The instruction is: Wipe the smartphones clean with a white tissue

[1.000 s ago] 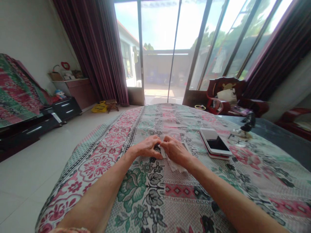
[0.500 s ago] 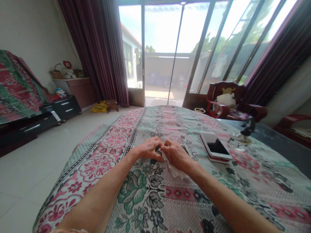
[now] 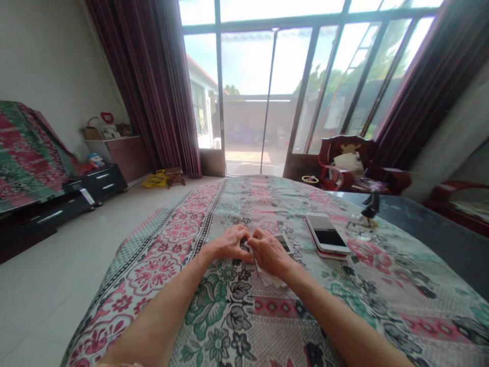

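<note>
My left hand (image 3: 232,243) rests on the patterned cloth cover with its fingers curled inward, close against the other hand. What its fingertips hold, if anything, is hidden. My right hand (image 3: 267,251) pinches a crumpled white wiping cloth (image 3: 272,278), whose loose end trails below the palm. Just beyond the right hand lies a flat device with a pale frame and dark face (image 3: 283,242), partly covered by that hand. To the right sits a white tablet (image 3: 327,233) with a dark screen, stacked on something red-edged.
The floral cover (image 3: 160,275) spreads over the rounded surface before me. A small dark figure on a clear base (image 3: 369,216) stands at the right, near a dark tabletop (image 3: 405,214). Farther off are a carved wooden chair (image 3: 347,148), a yellow bag (image 3: 156,179) and a glass door.
The view has tilted up and shifted slightly right. Both hands stay together at the white cloth, with small finger movements, and more of the pale-framed device shows beside the right hand.
</note>
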Demonstrator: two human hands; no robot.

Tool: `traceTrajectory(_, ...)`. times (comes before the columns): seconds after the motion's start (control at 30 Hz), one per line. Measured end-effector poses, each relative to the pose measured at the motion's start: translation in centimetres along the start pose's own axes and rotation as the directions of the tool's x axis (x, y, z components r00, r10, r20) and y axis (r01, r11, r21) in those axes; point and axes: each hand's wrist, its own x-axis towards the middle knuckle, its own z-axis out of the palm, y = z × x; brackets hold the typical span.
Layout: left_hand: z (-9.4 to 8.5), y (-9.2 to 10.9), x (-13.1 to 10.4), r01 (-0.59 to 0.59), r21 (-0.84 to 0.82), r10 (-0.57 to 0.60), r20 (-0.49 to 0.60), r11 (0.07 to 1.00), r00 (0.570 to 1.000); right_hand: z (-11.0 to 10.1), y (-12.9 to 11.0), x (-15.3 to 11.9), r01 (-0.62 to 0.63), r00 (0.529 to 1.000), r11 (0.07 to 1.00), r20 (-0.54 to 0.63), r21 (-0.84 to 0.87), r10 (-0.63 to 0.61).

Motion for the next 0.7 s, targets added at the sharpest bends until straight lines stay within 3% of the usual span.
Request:
traceTrajectory(0.23, 1.3, -0.1, -0.2, -0.003, 0.039, 0.009, -0.145, 0.999, 0.989, -0.3, 0.0, 0.2, 0.0, 1.0, 1.0, 0.021, -0.013, 0.0)
traceTrajectory(0.5, 2.3, 0.6, -0.9, -0.012, 0.131, 0.049, -0.282, 0.991, 0.958, -0.2, -0.8, 0.4, -0.09, 0.993, 0.991, 0.068, -0.104, 0.097)
traceTrajectory(0.7, 2.5, 1.1, -1.1, 0.019, 0.199, 0.043, -0.302, 0.98, 0.952, 0.0, -1.0, 0.6, -0.152, 0.985, 0.982, 0.063, -0.112, 0.159)
